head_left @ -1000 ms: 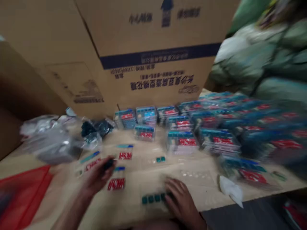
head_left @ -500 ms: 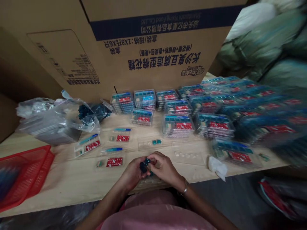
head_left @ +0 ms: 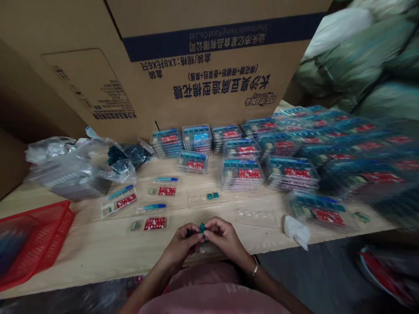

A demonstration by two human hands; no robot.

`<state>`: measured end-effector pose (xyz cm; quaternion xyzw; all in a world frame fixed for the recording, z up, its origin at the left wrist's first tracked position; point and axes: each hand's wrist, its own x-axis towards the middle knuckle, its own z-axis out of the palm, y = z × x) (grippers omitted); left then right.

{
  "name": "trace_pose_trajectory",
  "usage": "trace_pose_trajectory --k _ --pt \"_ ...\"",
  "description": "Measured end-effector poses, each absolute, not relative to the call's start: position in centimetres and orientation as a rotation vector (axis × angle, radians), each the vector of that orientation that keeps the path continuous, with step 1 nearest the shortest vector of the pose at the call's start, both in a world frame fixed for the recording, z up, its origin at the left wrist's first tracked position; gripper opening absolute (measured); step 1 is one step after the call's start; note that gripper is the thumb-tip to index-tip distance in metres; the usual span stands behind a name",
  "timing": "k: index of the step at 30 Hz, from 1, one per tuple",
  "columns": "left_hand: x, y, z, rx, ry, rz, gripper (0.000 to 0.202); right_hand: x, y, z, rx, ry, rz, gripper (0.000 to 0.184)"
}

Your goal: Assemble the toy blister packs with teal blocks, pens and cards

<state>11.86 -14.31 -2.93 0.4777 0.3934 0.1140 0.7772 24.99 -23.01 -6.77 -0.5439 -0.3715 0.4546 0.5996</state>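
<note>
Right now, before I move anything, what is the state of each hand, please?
Left hand: closed, pinching a small dark teal piece.
Right hand: closed, apparently pinching the same piece.

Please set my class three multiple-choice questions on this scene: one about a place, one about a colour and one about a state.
1. Where is the red plastic basket on the wooden table?
A. At its left end
B. At its right end
C. On top of the box

2. What colour is the band across the cardboard box?
A. Red
B. Green
C. Dark blue

3. How are the hands placed?
A. Flat on the table, far apart
B. Together, the left hand and right hand closed around a small teal piece
C. Both gripping the basket

Answers:
1. A, as the basket lies left of the hands.
2. C, as a dark blue stripe crosses the box.
3. B, as the fingers of both hands meet around the piece.
</note>
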Motion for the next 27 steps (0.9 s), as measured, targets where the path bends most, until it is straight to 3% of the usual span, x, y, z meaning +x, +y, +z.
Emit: trace_pose_trajectory --k 4,15,27 --pt "11.7 -14.4 -2.3 0.909 0.861 0.253 0.043 24.7 -23.0 -7.4 -1.211 -0.808 1.054 0.031" --pt "12.2 -14.0 -1.8 0.957 0.849 0.291 0.034 25.0 -23.4 -7.1 -1.251 -0.828 1.043 0.024" --pt "12.0 -13.3 -1.8 1.033 0.833 0.225 0.021 24.5 -23.1 -6.6 -1.192 -0.664 1.200 0.030"
